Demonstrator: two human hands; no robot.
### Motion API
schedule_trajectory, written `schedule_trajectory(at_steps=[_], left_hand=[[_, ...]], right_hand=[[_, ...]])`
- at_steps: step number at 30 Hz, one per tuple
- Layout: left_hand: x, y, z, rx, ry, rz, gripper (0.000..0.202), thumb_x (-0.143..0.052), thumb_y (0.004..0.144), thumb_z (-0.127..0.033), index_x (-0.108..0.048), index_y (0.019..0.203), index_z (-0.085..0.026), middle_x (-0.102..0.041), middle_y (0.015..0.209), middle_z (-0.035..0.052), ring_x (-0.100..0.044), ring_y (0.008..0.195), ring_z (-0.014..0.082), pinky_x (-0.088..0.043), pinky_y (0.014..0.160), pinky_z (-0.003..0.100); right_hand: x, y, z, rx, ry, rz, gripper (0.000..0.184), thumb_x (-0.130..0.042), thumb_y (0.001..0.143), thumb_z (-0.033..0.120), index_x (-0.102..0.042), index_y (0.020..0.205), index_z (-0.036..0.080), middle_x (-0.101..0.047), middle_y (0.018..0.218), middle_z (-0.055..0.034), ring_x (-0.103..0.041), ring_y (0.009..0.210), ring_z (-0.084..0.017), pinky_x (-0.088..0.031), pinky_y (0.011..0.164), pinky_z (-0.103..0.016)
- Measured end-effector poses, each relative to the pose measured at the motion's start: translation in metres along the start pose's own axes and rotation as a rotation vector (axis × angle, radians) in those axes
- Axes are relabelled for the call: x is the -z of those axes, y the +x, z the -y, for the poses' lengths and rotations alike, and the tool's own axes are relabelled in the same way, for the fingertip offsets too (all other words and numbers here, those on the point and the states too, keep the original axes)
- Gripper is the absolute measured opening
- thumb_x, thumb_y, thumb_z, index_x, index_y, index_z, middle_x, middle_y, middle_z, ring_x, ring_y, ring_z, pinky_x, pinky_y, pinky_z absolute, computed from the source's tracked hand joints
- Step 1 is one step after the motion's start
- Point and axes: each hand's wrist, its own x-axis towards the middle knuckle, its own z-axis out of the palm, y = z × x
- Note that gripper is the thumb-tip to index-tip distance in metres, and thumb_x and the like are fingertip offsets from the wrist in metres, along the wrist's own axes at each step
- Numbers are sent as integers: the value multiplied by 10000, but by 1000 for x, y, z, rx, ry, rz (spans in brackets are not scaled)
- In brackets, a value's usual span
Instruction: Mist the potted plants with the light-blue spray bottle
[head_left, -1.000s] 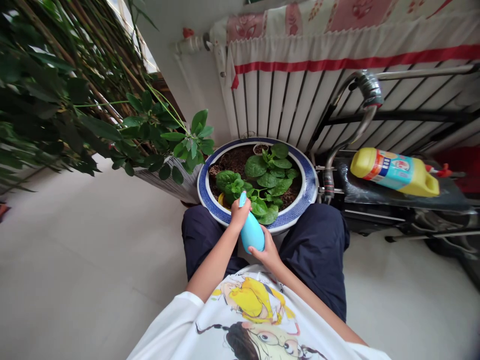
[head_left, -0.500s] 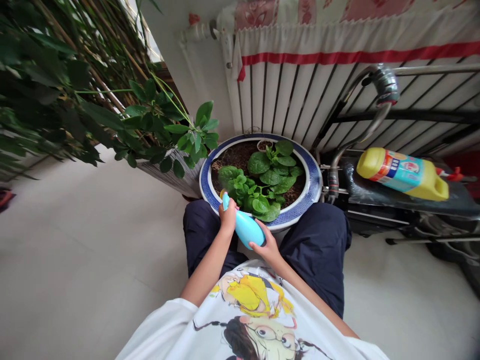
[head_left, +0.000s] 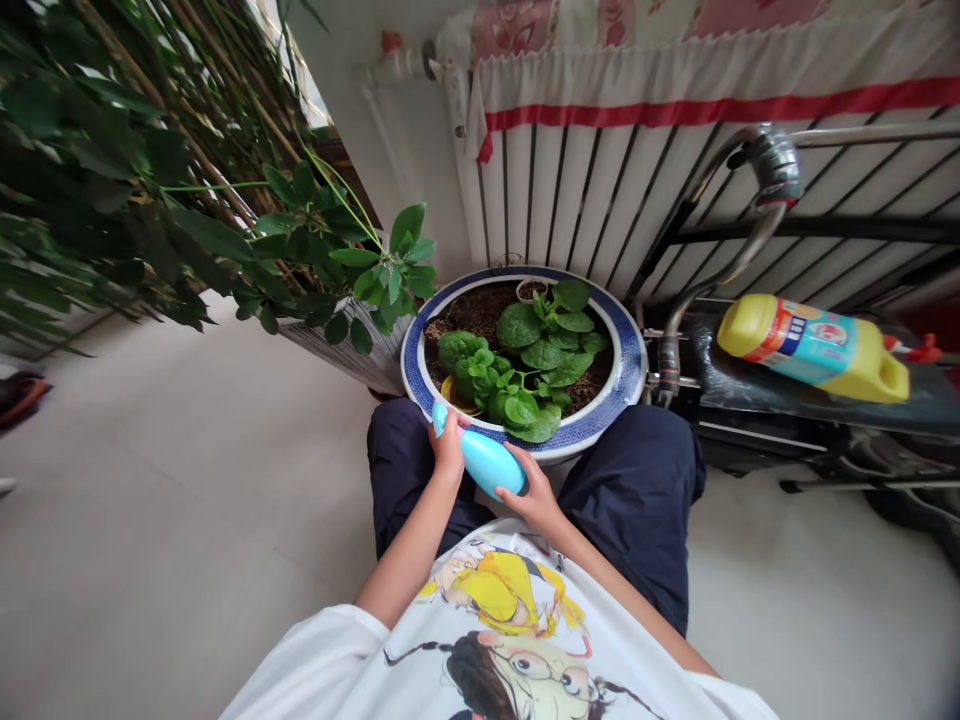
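Observation:
A light-blue spray bottle (head_left: pixel 489 463) lies tilted across my lap, in front of the plant pot's near rim. My left hand (head_left: pixel 450 447) is wrapped round its neck, by the spray head. Around the rounded bottom end, my right hand (head_left: pixel 534 490) grips with fingers and thumb. Just beyond stands a round pot (head_left: pixel 634 365) with a blue-and-white rim, between my knees. Leafy green plants (head_left: pixel 544 355) grow from its dark soil (head_left: pixel 480 305). A yellow ring-shaped item (head_left: pixel 450 390) shows at the soil's left edge, partly under the leaves.
A tall bushy plant (head_left: pixel 300 240) leans in from the left, its leaves near the pot. Behind the pot is a white radiator (head_left: pixel 555 190) under a red-edged cloth (head_left: pixel 675 110). At right, a yellow bottle (head_left: pixel 814 345) lies on a black seat (head_left: pixel 705 385) with a metal frame.
The spray bottle's head has swung a little left and toward me, off the leaves, with both hands still on it. The yellow item in the pot now shows more.

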Motion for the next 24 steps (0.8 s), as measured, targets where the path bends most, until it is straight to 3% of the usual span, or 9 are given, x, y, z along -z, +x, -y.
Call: schedule_trajectory(at_steps=[4,11,17,24], left_hand=[[-2,-3,-1,54,-110,-30,290,-609,746,-427,-639,879,-172,-688,855,41,-664,832,169,-475,823,303],[-7,-4,-3,92,-60,83,385,-677,724,-413,-633,1027,-179,-674,1101,86,-650,1015,207,-480,890,316],[-4,-9,-3,55,-97,289,663,-704,752,-357,-469,1356,-217,-567,1359,116,-554,1242,235,-406,1060,354],[8,-11,3,-17,-28,435,684,-690,781,-409,-453,1399,-235,-538,1406,117,-464,1345,257,-311,1149,383]], right_hand=[[0,-1,-2,0,-17,-2,695,-682,765,475,-473,1382,230,-535,1374,-129,-508,1278,-320,-397,1084,-481],[-2,-4,-5,-58,-7,-2,681,-667,764,503,-466,1348,216,-549,1337,-141,-545,1228,-324,-434,1039,-468],[-1,-5,-6,-80,-14,-40,675,-671,747,514,-465,1311,206,-563,1296,-137,-564,1183,-322,-451,1010,-463],[-1,-5,-7,-89,-14,-39,677,-668,749,520,-446,1307,207,-557,1300,-138,-554,1186,-321,-445,1009,-464]])
